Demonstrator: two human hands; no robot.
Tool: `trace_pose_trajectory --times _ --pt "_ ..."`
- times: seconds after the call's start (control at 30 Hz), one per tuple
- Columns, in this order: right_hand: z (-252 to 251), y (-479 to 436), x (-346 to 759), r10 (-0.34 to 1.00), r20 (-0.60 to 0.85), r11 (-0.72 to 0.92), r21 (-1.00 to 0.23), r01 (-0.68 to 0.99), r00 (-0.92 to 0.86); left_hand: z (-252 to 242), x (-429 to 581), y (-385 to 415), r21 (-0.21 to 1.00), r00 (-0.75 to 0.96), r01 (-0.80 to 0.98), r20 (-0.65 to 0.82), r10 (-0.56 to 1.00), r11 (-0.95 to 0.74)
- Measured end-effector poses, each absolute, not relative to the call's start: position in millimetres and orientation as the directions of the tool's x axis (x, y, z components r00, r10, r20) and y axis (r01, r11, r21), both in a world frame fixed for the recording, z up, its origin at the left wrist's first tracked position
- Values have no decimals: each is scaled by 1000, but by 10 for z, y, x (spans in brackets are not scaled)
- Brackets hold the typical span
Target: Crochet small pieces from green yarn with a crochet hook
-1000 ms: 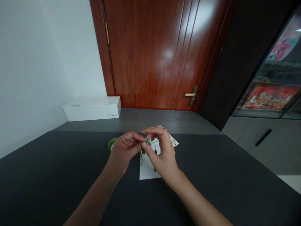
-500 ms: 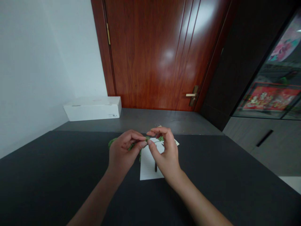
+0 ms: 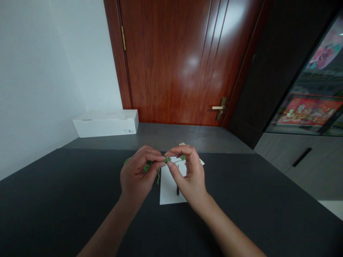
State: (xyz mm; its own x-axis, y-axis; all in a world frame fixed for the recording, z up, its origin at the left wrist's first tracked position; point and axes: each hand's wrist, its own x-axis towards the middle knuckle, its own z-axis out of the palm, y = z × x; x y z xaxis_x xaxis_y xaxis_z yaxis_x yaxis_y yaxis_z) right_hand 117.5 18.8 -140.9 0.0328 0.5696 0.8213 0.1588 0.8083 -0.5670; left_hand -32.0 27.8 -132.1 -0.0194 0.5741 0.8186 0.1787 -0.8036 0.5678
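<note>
near one white sheet (image 3: pixel 168 187), two hands (image 3: pixel 136 172) finger one green piece (image 3: pixel 167 159)

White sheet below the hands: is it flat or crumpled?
Flat: the white sheet lies smooth on the dark table, near edge straight; the right hand hides part.

You have open room on the black tabletop (image 3: pixel 249 200) outside your left hand (image 3: pixel 136 173) and your right hand (image 3: pixel 190 171), and between your forearms on the near side of the white sheet (image 3: pixel 167 189). Your fingertips, meeting at the green piece (image 3: pixel 167 159), block the gap between your hands; farther back, the white box (image 3: pixel 107 125) stands at left and the door (image 3: pixel 171 71) bounds the middle.
</note>
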Motion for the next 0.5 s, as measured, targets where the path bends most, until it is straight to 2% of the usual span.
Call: trace_pose_trajectory --times 0.5 --pt "-1423 189 1167 599 800 795 -600 91 37 -1306 -323 263 580 -24 74 814 580 -811"
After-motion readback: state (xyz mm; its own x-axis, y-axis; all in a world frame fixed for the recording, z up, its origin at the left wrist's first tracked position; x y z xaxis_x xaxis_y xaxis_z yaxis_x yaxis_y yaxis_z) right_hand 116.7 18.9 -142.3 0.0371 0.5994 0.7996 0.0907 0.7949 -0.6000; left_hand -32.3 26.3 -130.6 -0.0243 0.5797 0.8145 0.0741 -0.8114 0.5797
